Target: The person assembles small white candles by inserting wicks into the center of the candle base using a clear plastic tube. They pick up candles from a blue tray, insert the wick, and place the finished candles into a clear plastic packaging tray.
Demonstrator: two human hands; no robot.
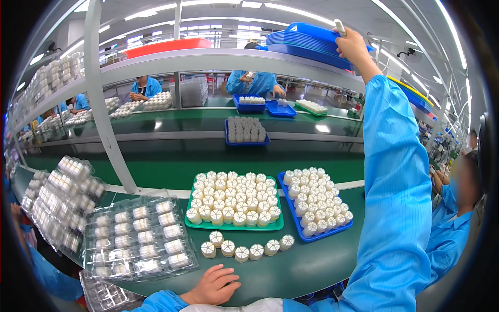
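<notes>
A worker's right hand (352, 46) gripped a white piece (340, 27) near shelved blue trays (301, 46), as the empty, loose-fingered left hand (213, 285) lay near white cylinders (241, 254) stood upright on the counter (306, 268), apparently for easy reach.

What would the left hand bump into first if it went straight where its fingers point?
Probably a loose white cylinder near the row's right end, on the green tabletop. The left hand points forward and right; its height is unclear, so it might just miss.
</notes>
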